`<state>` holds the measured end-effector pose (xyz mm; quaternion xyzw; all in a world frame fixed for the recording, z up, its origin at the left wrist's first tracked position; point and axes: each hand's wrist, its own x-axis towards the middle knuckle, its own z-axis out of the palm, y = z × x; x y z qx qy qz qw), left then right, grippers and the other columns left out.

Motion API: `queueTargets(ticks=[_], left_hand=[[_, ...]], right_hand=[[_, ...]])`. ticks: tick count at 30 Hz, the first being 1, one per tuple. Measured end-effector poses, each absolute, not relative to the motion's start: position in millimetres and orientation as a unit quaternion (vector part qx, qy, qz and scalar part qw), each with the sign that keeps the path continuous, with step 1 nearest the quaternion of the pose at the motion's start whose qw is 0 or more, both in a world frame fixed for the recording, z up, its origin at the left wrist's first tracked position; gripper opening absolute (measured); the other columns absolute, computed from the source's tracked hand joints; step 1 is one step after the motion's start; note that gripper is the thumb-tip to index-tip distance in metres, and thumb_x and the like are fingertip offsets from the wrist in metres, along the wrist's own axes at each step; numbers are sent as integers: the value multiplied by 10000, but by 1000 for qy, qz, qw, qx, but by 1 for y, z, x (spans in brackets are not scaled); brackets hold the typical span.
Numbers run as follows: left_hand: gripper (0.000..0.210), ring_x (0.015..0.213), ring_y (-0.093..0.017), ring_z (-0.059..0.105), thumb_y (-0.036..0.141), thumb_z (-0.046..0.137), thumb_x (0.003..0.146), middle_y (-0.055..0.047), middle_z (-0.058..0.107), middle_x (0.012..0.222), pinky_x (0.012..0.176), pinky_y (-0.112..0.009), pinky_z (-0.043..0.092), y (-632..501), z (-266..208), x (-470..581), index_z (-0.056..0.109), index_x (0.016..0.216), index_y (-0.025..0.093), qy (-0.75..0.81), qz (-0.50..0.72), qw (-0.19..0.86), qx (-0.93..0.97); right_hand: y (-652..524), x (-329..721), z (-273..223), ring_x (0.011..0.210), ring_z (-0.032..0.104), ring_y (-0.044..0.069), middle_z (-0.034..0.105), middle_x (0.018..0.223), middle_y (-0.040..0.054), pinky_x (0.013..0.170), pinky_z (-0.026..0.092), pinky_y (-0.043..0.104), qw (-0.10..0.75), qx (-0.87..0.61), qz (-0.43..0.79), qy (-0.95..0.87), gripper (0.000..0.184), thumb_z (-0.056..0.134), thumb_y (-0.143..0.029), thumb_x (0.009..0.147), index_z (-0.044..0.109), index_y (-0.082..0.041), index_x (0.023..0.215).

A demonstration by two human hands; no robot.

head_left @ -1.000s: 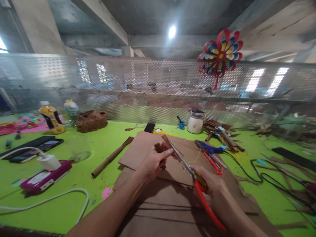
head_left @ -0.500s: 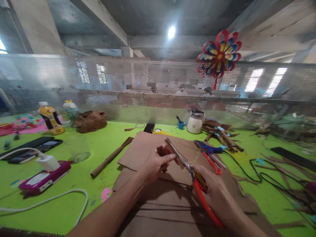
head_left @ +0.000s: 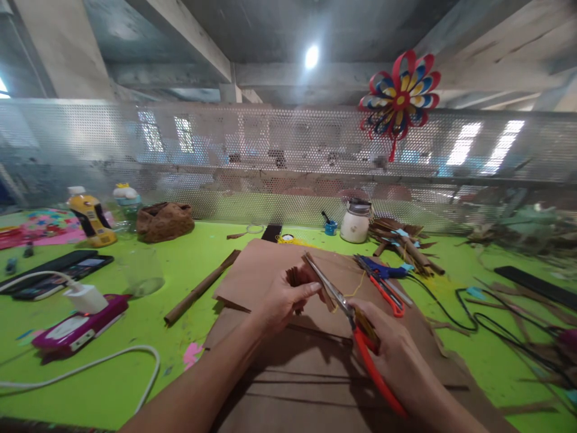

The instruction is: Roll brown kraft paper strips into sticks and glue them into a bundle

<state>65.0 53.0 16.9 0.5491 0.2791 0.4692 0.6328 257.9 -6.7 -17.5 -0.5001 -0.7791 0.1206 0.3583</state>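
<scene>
My left hand (head_left: 288, 297) is closed around a small bundle of brown paper strips (head_left: 294, 276), whose ends stick out above and below the fingers. In my right hand (head_left: 383, 343) are scissors (head_left: 360, 337) with red-orange handles. Their metal blades point up and to the left, next to the fingers of my left hand, along a piece of brown paper (head_left: 331, 294). Whether the blades touch that paper I cannot tell. Both hands are above stacked sheets of brown paper (head_left: 265, 255).
A rolled brown paper tube (head_left: 202, 288) lies left of the sheets. To the right are a blue glue gun (head_left: 383, 269) with a black cord and red-handled scissors (head_left: 391, 297). A white jar (head_left: 354, 222) and brown scraps (head_left: 406, 243) stand behind. A purple power strip (head_left: 81, 328) is at left.
Hardly anything differs. The view has shifted very slightly, and both hands keep the same hold on the paper bundle and the scissors.
</scene>
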Motion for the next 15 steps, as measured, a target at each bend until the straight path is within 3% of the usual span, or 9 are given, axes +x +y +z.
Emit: queueTargets(ticks=[7, 15], left_hand=[[204, 399, -13, 264, 269, 663, 657, 44, 480, 525, 392, -193, 119, 53, 16, 66, 518, 685, 129, 278, 478, 632, 542], [190, 398, -13, 258, 255, 652, 670, 43, 467, 514, 389, -185, 113, 53, 17, 66, 509, 693, 131, 269, 477, 639, 540]], right_hand=[[-7, 257, -21, 725, 531, 150, 538, 811, 13, 712, 438, 253, 348, -500, 121, -783, 471, 423, -65, 644, 433, -203, 1094], [-9, 256, -21, 852, 553, 168, 568, 984, 64, 754, 443, 252, 368, -472, 128, -791, 476, 434, -76, 662, 433, -191, 1124]])
